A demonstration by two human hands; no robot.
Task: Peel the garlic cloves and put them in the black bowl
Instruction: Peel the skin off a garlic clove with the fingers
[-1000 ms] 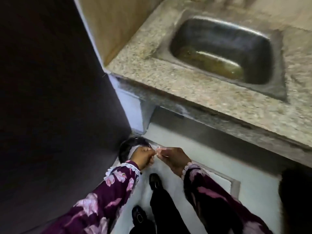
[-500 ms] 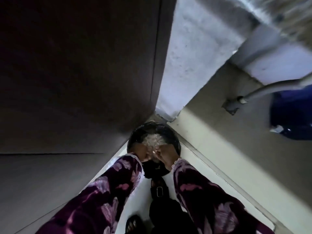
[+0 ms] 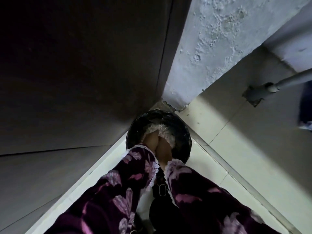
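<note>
A round black container [image 3: 184, 132] stands on the floor in the corner between a dark door and a wall. Pale papery garlic skins [image 3: 162, 128] lie heaped inside it. My left hand [image 3: 150, 141] and my right hand [image 3: 164, 148] are pressed side by side over the container's near half, just above the skins. I see only the backs of both hands; the fingers point down and away, so whatever they hold is hidden. No garlic clove is visible. Purple flowered sleeves with lace cuffs cover both wrists.
A dark door panel [image 3: 84, 65] fills the left. A rough white wall pier [image 3: 219, 48] rises behind the container. A grey pipe [image 3: 270, 86] enters the wall at the right, by a blue object [image 3: 305, 107]. My black shoe [image 3: 161, 190] stands on pale floor tiles [image 3: 219, 149].
The view has dropped from the sink counter to the floor corner. Both hands have gone down together, from pinching something small in the air to hovering low over the skins in the black container.
</note>
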